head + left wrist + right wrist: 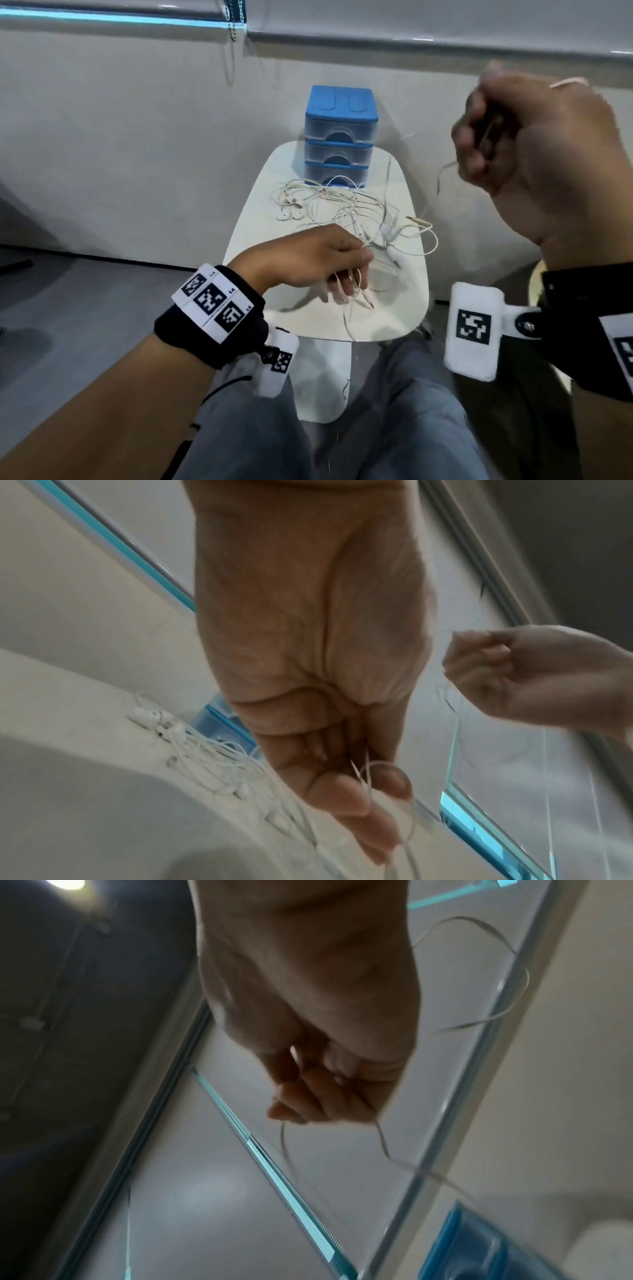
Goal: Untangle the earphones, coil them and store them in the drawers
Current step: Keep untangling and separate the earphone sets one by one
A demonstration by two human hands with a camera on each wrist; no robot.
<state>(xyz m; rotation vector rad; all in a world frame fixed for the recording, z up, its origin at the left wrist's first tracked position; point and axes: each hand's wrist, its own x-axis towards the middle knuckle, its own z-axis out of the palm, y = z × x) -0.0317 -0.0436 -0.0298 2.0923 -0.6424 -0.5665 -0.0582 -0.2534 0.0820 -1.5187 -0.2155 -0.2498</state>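
White earphones (346, 212) sprawl tangled across our bench (253, 219), one loop past its right edge, before the blue drawers (339, 137) at the far rim. Our left grip (308, 260) pinches cable near the front edge; our right grip (534, 150), raised clear, curls round a strand.

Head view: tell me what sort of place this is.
Probably an indoor room set up for recording: a small white side table against a plain white wall, roller blinds with a bead chain above, and a blue mini drawer unit behind tangled earphones.
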